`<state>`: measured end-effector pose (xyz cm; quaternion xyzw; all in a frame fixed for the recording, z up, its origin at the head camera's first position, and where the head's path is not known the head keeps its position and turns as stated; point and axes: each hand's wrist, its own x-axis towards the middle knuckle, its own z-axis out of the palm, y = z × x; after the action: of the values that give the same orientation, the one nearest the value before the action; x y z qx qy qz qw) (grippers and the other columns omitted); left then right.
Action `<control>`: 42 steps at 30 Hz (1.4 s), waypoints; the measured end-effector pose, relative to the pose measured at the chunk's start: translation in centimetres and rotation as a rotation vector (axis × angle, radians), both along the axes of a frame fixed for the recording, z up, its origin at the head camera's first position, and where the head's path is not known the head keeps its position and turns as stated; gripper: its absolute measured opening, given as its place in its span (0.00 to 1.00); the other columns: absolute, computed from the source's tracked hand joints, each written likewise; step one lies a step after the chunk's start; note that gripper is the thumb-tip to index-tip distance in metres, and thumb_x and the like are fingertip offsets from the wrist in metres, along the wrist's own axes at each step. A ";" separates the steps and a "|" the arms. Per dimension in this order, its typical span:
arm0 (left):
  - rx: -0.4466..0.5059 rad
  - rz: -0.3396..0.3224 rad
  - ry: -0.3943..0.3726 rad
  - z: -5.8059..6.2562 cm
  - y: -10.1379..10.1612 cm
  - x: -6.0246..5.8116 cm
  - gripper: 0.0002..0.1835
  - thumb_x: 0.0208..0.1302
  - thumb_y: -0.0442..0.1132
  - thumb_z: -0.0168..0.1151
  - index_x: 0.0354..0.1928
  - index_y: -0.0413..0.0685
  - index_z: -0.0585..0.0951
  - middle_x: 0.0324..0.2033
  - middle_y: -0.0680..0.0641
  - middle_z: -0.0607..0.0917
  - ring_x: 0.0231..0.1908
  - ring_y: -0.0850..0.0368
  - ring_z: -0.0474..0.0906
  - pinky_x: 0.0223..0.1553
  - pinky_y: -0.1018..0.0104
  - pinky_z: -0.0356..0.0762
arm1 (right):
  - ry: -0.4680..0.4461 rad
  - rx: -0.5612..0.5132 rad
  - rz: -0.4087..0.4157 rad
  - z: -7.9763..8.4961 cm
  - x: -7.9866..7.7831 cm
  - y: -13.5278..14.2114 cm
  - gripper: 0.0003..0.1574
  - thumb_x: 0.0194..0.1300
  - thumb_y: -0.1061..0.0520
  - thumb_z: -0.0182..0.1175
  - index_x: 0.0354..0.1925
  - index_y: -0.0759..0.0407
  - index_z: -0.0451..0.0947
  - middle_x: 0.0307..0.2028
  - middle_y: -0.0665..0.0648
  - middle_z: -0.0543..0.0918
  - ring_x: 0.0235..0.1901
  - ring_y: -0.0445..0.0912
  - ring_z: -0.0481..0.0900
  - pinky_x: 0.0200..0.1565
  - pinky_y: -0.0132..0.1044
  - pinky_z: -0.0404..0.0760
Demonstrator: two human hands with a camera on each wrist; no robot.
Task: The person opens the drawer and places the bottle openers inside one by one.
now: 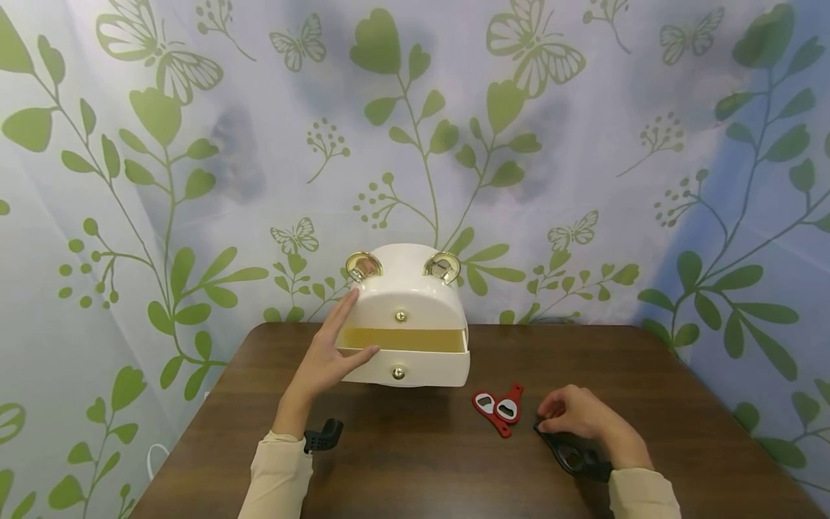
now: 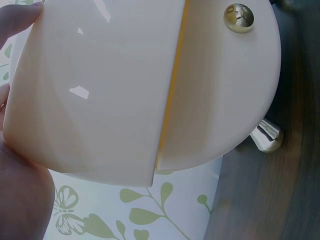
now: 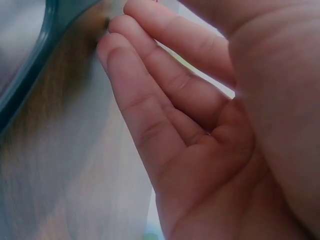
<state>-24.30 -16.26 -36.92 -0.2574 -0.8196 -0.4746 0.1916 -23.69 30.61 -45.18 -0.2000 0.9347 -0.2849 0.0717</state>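
Observation:
A white cabinet [image 1: 415, 288] with two round gold ears has its lower drawer [image 1: 421, 369] pulled out, showing a yellow inside. My left hand [image 1: 324, 360] rests against the cabinet's left side, fingers straight and spread. Its thumb reaches over the drawer's front edge. In the left wrist view, fingertips meet the rim of the glossy white body [image 2: 100, 95]. My right hand [image 1: 580, 414] pinches the end of a black bottle opener [image 1: 560, 450] low over the table. That opener's dark rim [image 3: 45, 35] crosses the corner of the right wrist view; the pinch itself is hidden there.
Two red bottle openers [image 1: 498, 409] lie crossed on the brown wooden table [image 1: 415, 461], between the cabinet and my right hand. Behind the table hangs a leaf-patterned cloth [image 1: 583, 166]. Gold knobs [image 1: 398, 373] stick out from the drawer fronts.

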 end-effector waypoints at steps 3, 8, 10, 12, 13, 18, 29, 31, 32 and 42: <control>0.004 -0.007 -0.002 0.6 0.1 0.5 0.52 0.58 0.32 0.77 0.81 0.43 0.57 0.80 0.41 0.57 0.80 0.42 0.51 0.75 0.36 0.53 | 0.002 0.004 -0.010 -0.1 0.0 -0.3 0.13 0.54 0.53 0.79 0.35 0.55 0.87 0.31 0.45 0.87 0.32 0.37 0.83 0.36 0.32 0.81; 0.010 -0.017 0.005 0.5 0.1 0.5 0.52 0.59 0.33 0.77 0.81 0.44 0.57 0.81 0.42 0.56 0.80 0.41 0.50 0.75 0.34 0.52 | 0.005 -0.001 -0.005 0.0 0.1 -0.8 0.12 0.51 0.55 0.79 0.33 0.55 0.86 0.30 0.45 0.86 0.31 0.36 0.82 0.35 0.32 0.81; 0.005 -0.012 0.001 0.5 0.1 0.5 0.52 0.59 0.33 0.77 0.81 0.44 0.57 0.81 0.43 0.56 0.80 0.42 0.50 0.75 0.35 0.53 | 0.004 -0.006 -0.002 0.0 0.2 -1.0 0.12 0.50 0.56 0.80 0.33 0.55 0.86 0.29 0.45 0.86 0.31 0.36 0.82 0.35 0.32 0.81; 0.001 -0.007 -0.001 0.1 0.0 0.1 0.53 0.58 0.32 0.77 0.81 0.43 0.56 0.81 0.42 0.56 0.80 0.41 0.50 0.75 0.35 0.53 | 0.000 -0.008 -0.002 0.0 0.2 -1.1 0.12 0.50 0.56 0.80 0.32 0.55 0.86 0.28 0.44 0.86 0.30 0.36 0.81 0.35 0.32 0.80; -0.003 -0.004 -0.002 -0.2 0.0 -0.2 0.53 0.58 0.32 0.77 0.81 0.43 0.56 0.81 0.42 0.56 0.80 0.41 0.50 0.75 0.35 0.53 | -0.001 -0.006 -0.003 -0.1 0.2 -1.1 0.12 0.50 0.56 0.80 0.32 0.55 0.85 0.28 0.44 0.85 0.30 0.35 0.81 0.34 0.32 0.80; -0.012 0.012 0.009 -2.0 -0.6 -2.0 0.55 0.57 0.35 0.79 0.82 0.50 0.56 0.81 0.46 0.55 0.80 0.44 0.49 0.75 0.36 0.52 | 0.014 0.008 -0.009 -0.2 0.1 -1.3 0.12 0.49 0.58 0.79 0.31 0.55 0.85 0.27 0.44 0.85 0.30 0.35 0.80 0.34 0.32 0.80; -0.035 0.009 0.027 -2.3 -1.0 -2.3 0.55 0.60 0.45 0.78 0.83 0.65 0.54 0.81 0.51 0.55 0.80 0.50 0.50 0.75 0.36 0.55 | 0.060 0.017 -0.017 -0.1 -0.2 -1.6 0.10 0.49 0.63 0.77 0.31 0.56 0.85 0.27 0.45 0.84 0.29 0.36 0.79 0.33 0.32 0.80; -0.039 0.012 0.025 -2.2 -1.0 -2.3 0.54 0.60 0.46 0.78 0.83 0.63 0.54 0.81 0.52 0.55 0.80 0.50 0.50 0.75 0.36 0.55 | 0.065 0.018 -0.038 0.0 -0.3 -1.7 0.10 0.50 0.62 0.78 0.32 0.55 0.86 0.28 0.45 0.84 0.29 0.37 0.79 0.34 0.32 0.81; -0.041 0.012 0.025 -2.2 -1.0 -2.3 0.55 0.60 0.46 0.78 0.83 0.63 0.54 0.82 0.51 0.55 0.80 0.50 0.50 0.74 0.36 0.55 | 0.073 0.018 -0.044 0.1 -0.4 -1.7 0.10 0.51 0.62 0.77 0.33 0.56 0.86 0.28 0.45 0.84 0.29 0.37 0.79 0.34 0.33 0.81; -0.042 0.006 0.018 -2.2 -1.0 -2.1 0.55 0.60 0.45 0.78 0.83 0.65 0.53 0.82 0.56 0.53 0.81 0.49 0.49 0.74 0.35 0.55 | 0.163 -0.020 -0.132 1.5 -0.3 -2.4 0.09 0.56 0.61 0.75 0.38 0.57 0.87 0.30 0.46 0.86 0.32 0.39 0.81 0.35 0.34 0.82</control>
<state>-26.39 -17.23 -39.08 -0.2632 -0.8286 -0.4542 0.1949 -24.02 28.25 -43.73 -0.1613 0.9457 -0.2811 -0.0256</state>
